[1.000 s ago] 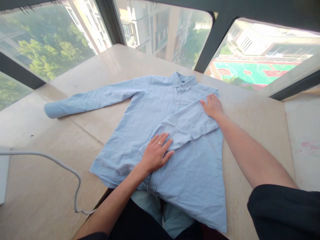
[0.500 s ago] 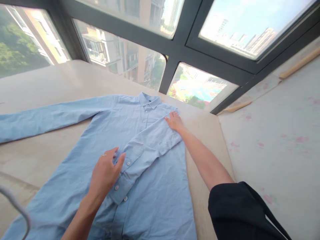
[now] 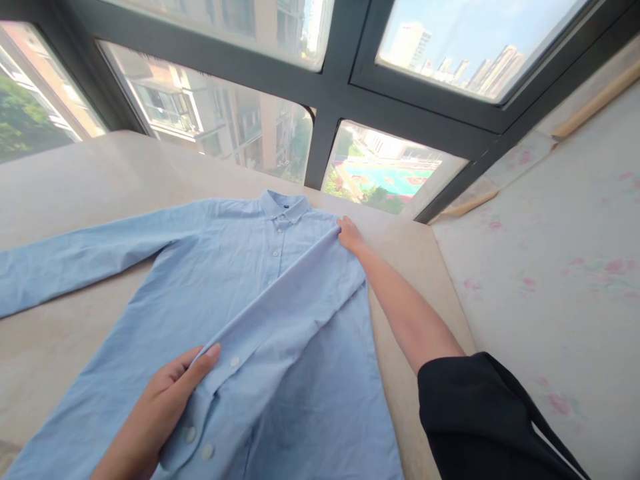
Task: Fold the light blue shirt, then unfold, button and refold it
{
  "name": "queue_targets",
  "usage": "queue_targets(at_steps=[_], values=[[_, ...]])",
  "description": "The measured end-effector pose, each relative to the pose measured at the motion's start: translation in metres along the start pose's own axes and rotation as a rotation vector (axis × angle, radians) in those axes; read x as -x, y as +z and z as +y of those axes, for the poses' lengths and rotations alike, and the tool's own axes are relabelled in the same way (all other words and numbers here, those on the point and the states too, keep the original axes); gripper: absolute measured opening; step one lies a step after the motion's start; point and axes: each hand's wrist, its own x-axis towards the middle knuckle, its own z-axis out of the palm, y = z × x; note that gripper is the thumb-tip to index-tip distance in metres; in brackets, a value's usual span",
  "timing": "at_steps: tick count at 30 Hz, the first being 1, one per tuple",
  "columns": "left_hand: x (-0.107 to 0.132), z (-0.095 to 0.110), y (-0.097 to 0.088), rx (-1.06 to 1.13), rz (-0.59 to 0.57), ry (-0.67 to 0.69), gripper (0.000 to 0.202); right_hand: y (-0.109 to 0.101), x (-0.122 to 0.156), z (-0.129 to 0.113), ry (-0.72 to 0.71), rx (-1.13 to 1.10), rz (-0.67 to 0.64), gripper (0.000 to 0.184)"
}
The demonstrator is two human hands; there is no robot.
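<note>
A light blue button-up shirt [image 3: 200,287] lies front up, its collar toward the window. One sleeve [image 3: 285,300] is folded diagonally across the front, while the other stretches out flat to the left. Near the cuff, my left hand [image 3: 173,393] pinches the upper edge of the folded sleeve between thumb and fingers and holds it raised and taut. At the shoulder end, my right hand [image 3: 350,235] grips the same sleeve edge; its fingertips are partly hidden. White buttons show on the cuff and along the placket.
The shirt rests on a pale stone-like sill [image 3: 100,173]. Dark window frames [image 3: 330,100] rise behind it, with buildings outside. On the right stands a wall with floral paper [image 3: 540,267], close to my right forearm.
My left hand has closed on the sleeve edge near the cuff and pulled it toward me and left, tightening the sleeve. My right hand has gone from lying on the shoulder to gripping the edge.
</note>
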Motion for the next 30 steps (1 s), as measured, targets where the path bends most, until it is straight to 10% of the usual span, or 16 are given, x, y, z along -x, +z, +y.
queue_targets(at_steps=[7, 12, 17, 30], values=[[-0.026, -0.017, -0.020, -0.513, 0.123, -0.021, 0.052, -0.010, 0.000, 0.004, -0.069, 0.002, 0.062, 0.063], [-0.018, -0.015, 0.016, -0.751, 0.402, 0.570, 0.060, -0.004, 0.018, -0.016, -0.130, 0.062, 0.129, 0.051], [-0.026, -0.007, 0.068, -0.858, 0.280, 0.976, 0.048, 0.002, 0.037, -0.042, -0.139, 0.164, 0.086, 0.045], [-0.026, -0.005, 0.077, -0.992, 0.156, 0.910, 0.054, 0.001, 0.127, -0.094, -0.297, 0.093, 0.031, 0.059]])
